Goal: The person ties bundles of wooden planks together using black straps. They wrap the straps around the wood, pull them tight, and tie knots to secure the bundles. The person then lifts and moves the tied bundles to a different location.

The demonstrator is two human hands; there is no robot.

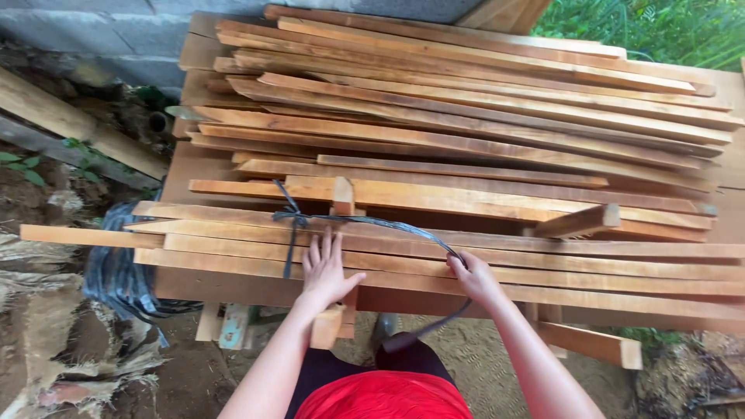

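Right hand (475, 278) pinches dark strap (388, 226); left hand (324, 268) flat, fingers spread, on slats (434, 248). Knot tied at one end, rest slack – bundling approx. halfway.

No packages, labels, signs or screens in view.
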